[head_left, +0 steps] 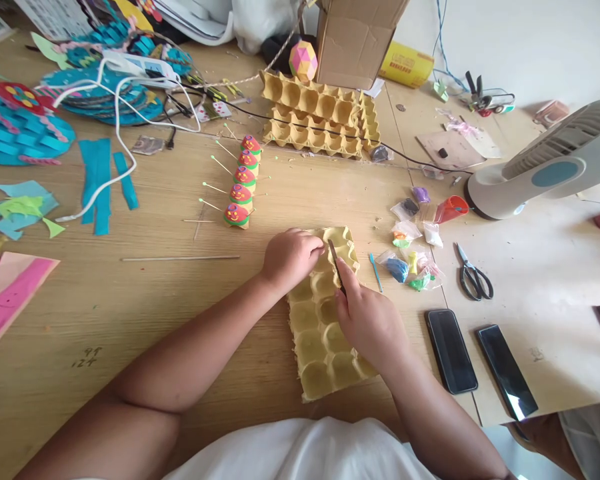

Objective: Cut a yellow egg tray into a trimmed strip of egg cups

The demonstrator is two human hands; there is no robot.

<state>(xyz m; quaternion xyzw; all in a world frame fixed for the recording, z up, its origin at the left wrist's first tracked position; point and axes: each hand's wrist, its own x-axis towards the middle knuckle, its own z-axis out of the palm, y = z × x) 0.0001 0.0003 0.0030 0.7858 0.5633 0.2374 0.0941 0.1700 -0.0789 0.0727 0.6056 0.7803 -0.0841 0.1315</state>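
Note:
A yellow egg carton [313, 343] lies on the table in front of me, cups facing up, its left edge ragged. My left hand [291, 260] is closed on the carton's far left part, fingers curled over its edge. In my right hand [370, 320] is a knife [336, 261], its narrow blade pointing away from me and resting against the carton between the cups near the far end. The fingers wrap the handle, which is mostly hidden. Beyond my left hand stands a row of several egg-carton caterpillars [241, 183] with red faces and green-tipped sticks.
More egg carton pieces [310, 120] lie at the back before a cardboard box [357, 43]. Bags of coloured clay [397, 268], scissors [474, 277] and two phones [451, 350] [507, 370] are on the right. A white fan [545, 160] stands beyond; a white cable [117, 120] crosses the left.

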